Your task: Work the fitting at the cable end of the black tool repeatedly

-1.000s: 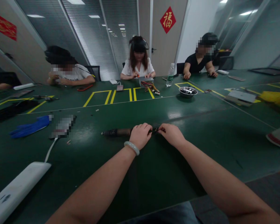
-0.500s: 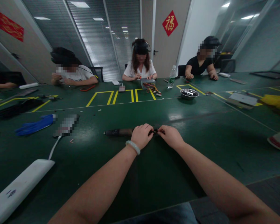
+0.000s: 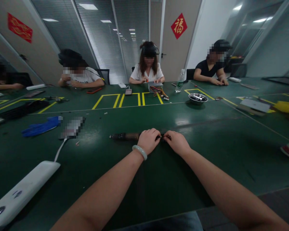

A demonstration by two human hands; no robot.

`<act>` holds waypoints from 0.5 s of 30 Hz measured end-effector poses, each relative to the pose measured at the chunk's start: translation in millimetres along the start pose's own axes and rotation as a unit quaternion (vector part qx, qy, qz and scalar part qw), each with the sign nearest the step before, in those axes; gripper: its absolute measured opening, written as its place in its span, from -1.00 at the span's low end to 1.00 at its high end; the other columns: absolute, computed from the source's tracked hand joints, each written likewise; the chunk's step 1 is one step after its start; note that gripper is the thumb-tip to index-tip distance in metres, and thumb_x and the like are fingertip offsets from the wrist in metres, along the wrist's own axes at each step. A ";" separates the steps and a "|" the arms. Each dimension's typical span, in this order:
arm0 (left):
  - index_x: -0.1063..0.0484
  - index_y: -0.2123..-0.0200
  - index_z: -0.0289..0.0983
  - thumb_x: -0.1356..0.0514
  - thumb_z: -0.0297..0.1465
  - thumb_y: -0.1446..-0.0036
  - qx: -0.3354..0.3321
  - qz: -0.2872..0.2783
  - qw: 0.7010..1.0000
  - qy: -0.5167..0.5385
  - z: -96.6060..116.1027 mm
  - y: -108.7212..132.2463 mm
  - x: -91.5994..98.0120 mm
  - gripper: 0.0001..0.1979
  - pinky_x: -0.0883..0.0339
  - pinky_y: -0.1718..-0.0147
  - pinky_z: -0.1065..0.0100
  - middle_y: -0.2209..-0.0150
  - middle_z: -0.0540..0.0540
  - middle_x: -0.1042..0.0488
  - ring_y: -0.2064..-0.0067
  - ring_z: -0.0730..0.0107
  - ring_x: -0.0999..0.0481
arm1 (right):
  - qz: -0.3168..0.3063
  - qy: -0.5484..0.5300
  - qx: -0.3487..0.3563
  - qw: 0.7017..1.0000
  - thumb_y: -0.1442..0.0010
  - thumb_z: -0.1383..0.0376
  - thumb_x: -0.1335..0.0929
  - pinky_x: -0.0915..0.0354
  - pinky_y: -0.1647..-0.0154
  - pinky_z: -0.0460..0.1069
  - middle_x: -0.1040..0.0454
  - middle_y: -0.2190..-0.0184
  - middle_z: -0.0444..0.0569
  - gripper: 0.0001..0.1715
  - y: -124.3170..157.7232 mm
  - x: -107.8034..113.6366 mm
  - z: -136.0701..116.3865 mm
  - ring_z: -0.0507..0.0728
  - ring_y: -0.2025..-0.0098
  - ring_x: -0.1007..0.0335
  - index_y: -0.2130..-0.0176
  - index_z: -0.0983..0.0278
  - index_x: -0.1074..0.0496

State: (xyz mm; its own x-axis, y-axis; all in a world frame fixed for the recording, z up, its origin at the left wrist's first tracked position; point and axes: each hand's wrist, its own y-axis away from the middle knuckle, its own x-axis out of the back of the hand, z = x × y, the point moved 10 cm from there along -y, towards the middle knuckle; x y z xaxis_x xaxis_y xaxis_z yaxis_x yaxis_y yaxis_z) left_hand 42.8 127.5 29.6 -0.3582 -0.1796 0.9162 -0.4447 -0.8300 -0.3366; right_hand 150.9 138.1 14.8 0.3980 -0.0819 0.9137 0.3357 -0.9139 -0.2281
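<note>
A long dark cylindrical tool (image 3: 126, 136), brownish along its middle and with a narrow metal tip at the left, lies crosswise on the green table (image 3: 106, 179). My left hand (image 3: 148, 141) is closed over its right part, hiding that section. Close beside it, my right hand (image 3: 177, 141) has its fingertips pinched together at the tool's right end. A tiny brass-coloured bit shows between the two hands, too small to name. What my right fingers hold is mostly hidden. A pale bangle (image 3: 140, 152) circles my left wrist.
To the left are a white power strip (image 3: 26, 189), a phone-like device (image 3: 72, 127) and a blue glove (image 3: 42, 126). A metal bowl (image 3: 197, 98) and a water bottle (image 3: 180, 81) stand farther back. Several people sit across the table, one behind a grey box with coloured wires (image 3: 156, 87).
The view has turned slightly left, so the scene sits farther right. Both my hands stay on the tool with hardly any movement. The co-worker at far right has brought their hands together.
</note>
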 end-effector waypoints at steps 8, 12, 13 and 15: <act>-0.38 0.24 -0.20 -0.15 -0.38 -0.18 -0.001 -0.005 1.000 -0.015 1.6 -0.8 -0.8 -0.93 -0.28 0.12 0.23 0.19 -0.04 -0.42 0.14 0.30 -0.43 | -0.001 0.090 0.057 0.994 -0.29 0.32 -0.25 -0.18 0.10 -0.01 -0.51 0.25 -0.01 -0.82 -2.8 -0.1 -19.4 0.12 0.19 -0.40 0.20 0.28 -0.44; -0.33 0.09 -0.17 -0.14 -0.39 -0.19 -0.001 0.000 1.000 -0.012 3.0 0.7 2.1 -0.80 -0.27 0.08 0.22 0.13 -0.04 -0.42 0.10 0.29 -0.43 | 0.001 0.133 0.075 0.988 -0.32 0.32 -0.19 -0.19 0.09 -0.01 -0.49 0.21 0.02 -0.75 -3.3 0.0 -24.9 0.13 0.15 -0.39 0.19 0.28 -0.44; -0.31 0.05 -0.17 -0.14 -0.39 -0.19 0.000 0.002 1.000 -0.009 3.1 1.3 3.2 -0.75 -0.27 0.06 0.21 0.11 -0.05 -0.42 0.08 0.28 -0.43 | 0.004 0.136 0.072 0.988 -0.33 0.31 -0.18 -0.21 0.11 -0.02 -0.48 0.17 0.02 -0.73 -3.1 0.6 -24.7 0.13 0.16 -0.40 0.19 0.27 -0.44; -0.27 -0.01 -0.17 -0.15 -0.39 -0.18 0.005 0.001 1.000 -0.005 3.1 2.9 4.9 -0.69 -0.27 0.03 0.19 0.08 -0.06 -0.42 0.05 0.27 -0.42 | 0.010 0.131 0.068 0.989 -0.34 0.28 -0.17 -0.24 0.15 -0.03 -0.44 0.04 0.02 -0.72 -2.6 1.7 -24.2 0.11 0.14 -0.40 0.16 0.25 -0.43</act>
State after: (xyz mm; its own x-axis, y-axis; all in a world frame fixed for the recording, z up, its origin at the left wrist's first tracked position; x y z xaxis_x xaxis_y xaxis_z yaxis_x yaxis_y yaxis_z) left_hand 42.3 122.6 33.7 -0.3517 -0.1865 0.9173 -0.4357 -0.8347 -0.3368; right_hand 130.0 130.7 25.1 0.1770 -0.2158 0.9603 0.4483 -0.8509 -0.2739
